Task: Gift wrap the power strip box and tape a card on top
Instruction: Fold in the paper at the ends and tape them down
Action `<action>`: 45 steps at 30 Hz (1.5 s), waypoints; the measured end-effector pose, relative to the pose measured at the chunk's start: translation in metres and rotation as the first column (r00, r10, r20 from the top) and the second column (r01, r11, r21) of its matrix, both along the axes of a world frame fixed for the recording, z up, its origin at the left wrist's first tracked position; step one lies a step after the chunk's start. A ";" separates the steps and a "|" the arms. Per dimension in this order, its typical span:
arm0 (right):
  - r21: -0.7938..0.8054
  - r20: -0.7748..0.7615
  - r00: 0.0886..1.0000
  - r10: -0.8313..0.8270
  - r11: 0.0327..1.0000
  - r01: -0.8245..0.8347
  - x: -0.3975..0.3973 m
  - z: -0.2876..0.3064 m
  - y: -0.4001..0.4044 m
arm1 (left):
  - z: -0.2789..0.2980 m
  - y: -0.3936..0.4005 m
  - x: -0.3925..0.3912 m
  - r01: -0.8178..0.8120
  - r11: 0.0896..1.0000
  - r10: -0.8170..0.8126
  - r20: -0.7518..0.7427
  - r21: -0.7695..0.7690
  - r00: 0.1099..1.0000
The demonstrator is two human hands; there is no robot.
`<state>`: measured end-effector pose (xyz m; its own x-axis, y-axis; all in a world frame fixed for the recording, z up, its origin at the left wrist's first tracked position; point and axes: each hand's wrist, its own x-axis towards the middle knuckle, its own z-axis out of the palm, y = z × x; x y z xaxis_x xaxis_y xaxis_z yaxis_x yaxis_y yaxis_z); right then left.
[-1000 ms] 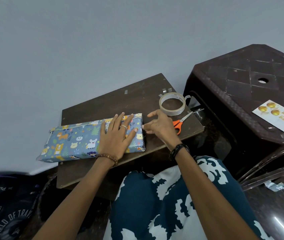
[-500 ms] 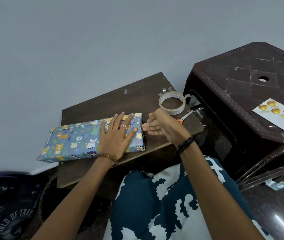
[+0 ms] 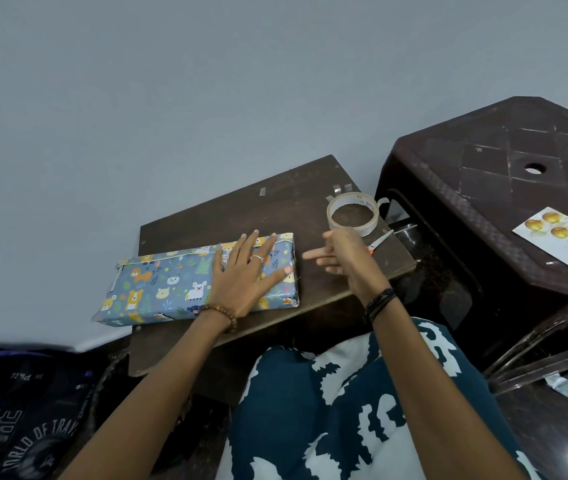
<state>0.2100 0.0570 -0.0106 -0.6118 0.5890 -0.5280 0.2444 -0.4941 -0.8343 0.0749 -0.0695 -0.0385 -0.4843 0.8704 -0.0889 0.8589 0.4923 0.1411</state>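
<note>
The power strip box (image 3: 168, 285), wrapped in blue paper printed with cartoon animals, lies lengthwise on a dark wooden board (image 3: 275, 202). My left hand (image 3: 246, 271) rests flat on the box's right part, fingers spread. Just right of the box's end, my right hand (image 3: 341, 254) hovers with fingers pointing left at that end and nothing visible in it. A roll of clear tape (image 3: 352, 213) sits behind the right hand. Orange-handled scissors (image 3: 379, 241) lie partly hidden by it. The white card (image 3: 561, 242) with gold ornaments lies on a stool at the right.
A dark brown plastic stool (image 3: 504, 174) stands right of the board, close to its edge. Small tape strips (image 3: 341, 189) stick at the board's far edge. A grey wall is behind. A dark printed bag (image 3: 15, 410) lies at the lower left. My patterned lap is below.
My right hand has lifted off the scissors and moved left toward the box's right end. My left hand has stayed flat on the box.
</note>
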 end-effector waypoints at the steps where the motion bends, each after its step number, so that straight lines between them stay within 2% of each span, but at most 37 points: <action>1: -0.031 -0.057 0.998 -0.038 0.999 0.036 0.001 -0.005 0.003 | 0.005 0.001 -0.002 0.022 0.999 -0.019 0.046 -0.050 0.999; 4: -0.010 -0.108 0.986 -0.127 0.992 0.126 -0.004 -0.008 0.000 | 0.022 0.001 -0.012 0.134 0.970 -0.090 0.216 -0.203 0.972; 6: 0.049 -0.139 0.978 -0.155 0.985 0.163 -0.007 -0.008 -0.009 | 0.029 0.003 -0.016 0.190 0.938 -0.127 0.223 -0.291 0.966; 10: 0.239 -0.215 0.953 -0.215 0.934 0.264 -0.003 -0.018 -0.021 | 0.035 0.007 -0.013 0.221 0.914 -0.239 -0.010 -0.341 0.971; 13: 0.413 -0.252 0.944 -0.212 0.859 0.303 0.001 -0.018 -0.026 | 0.040 -0.002 -0.009 0.359 0.882 -0.416 -0.145 -0.306 0.898; 15: 0.422 -0.292 0.943 -0.161 0.863 0.278 0.005 -0.013 -0.027 | 0.043 -0.012 -0.007 0.524 0.820 -0.571 -0.395 -0.232 0.719; 17: 0.356 -0.354 0.934 -0.055 0.915 0.188 0.008 -0.003 -0.024 | 0.048 -0.021 -0.003 0.635 0.729 -0.644 -0.570 -0.256 0.510; 19: 0.340 -0.326 0.941 0.094 0.940 0.024 0.008 0.011 -0.018 | 0.053 -0.027 0.001 0.735 0.609 -0.701 -0.635 -0.298 0.324; 21: 0.369 -0.261 0.935 0.239 0.920 -0.132 0.002 0.028 -0.017 | 0.064 -0.033 0.006 0.773 0.507 -0.724 -0.675 -0.382 0.141; 23: 0.387 -0.263 0.911 0.319 0.899 -0.203 -0.006 0.045 -0.020 | 0.074 -0.036 0.008 0.732 0.478 -0.722 -0.691 -0.485 0.013; 27: 0.331 -0.420 0.880 0.223 0.940 -0.080 -0.008 0.061 -0.033 | 0.089 -0.044 0.009 0.680 0.470 -0.672 -0.728 -0.563 -0.138; 29: 0.346 -0.484 0.856 0.184 0.938 -0.006 0.000 0.065 -0.041 | 0.096 -0.049 0.007 0.715 0.485 -0.642 -0.760 -0.504 -0.100; 30: 0.347 -0.500 0.850 0.163 0.937 0.024 0.004 0.064 -0.043 | 0.101 -0.052 0.005 0.725 0.527 -0.629 -0.777 -0.443 -0.017; 32: 0.343 -0.509 0.852 0.120 0.936 0.073 0.011 0.063 -0.050 | 0.118 -0.060 0.003 0.688 0.665 -0.607 -0.747 -0.290 0.272; 34: 0.293 -0.535 0.843 0.059 0.949 0.119 0.017 0.057 -0.056 | 0.136 -0.066 0.003 0.531 0.830 -0.522 -0.569 -0.169 0.635; 35: 0.260 -0.558 0.829 0.030 0.955 0.141 0.021 0.056 -0.060 | 0.143 -0.068 0.005 0.426 0.894 -0.439 -0.453 -0.138 0.776; 37: 0.230 -0.591 0.806 -0.016 0.955 0.187 0.026 0.056 -0.069 | 0.157 -0.068 0.014 0.275 0.961 -0.274 -0.210 -0.021 0.939; 39: 0.257 -0.606 0.795 -0.038 0.936 0.240 0.028 0.056 -0.082 | 0.175 -0.064 0.029 0.181 0.963 -0.193 0.039 0.200 0.980; 41: 0.317 -0.599 0.800 -0.034 0.907 0.277 0.026 0.056 -0.097 | 0.192 -0.053 0.044 0.073 0.915 -0.151 0.169 0.398 0.974; 44: 0.393 -0.599 0.801 0.008 0.874 0.286 0.019 0.054 -0.117 | 0.209 -0.030 0.061 -0.094 0.768 -0.177 0.350 0.634 0.920; 45: 0.408 -0.601 0.799 0.022 0.868 0.283 0.016 0.053 -0.124 | 0.211 -0.024 0.065 -0.112 0.729 -0.198 0.365 0.675 0.910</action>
<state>0.2263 -0.0667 0.0429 -0.6024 0.7596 0.2453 -0.3871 -0.0092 -0.9220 0.1401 -0.0938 0.1729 -0.5028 0.7887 0.3538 0.6695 0.0965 0.7365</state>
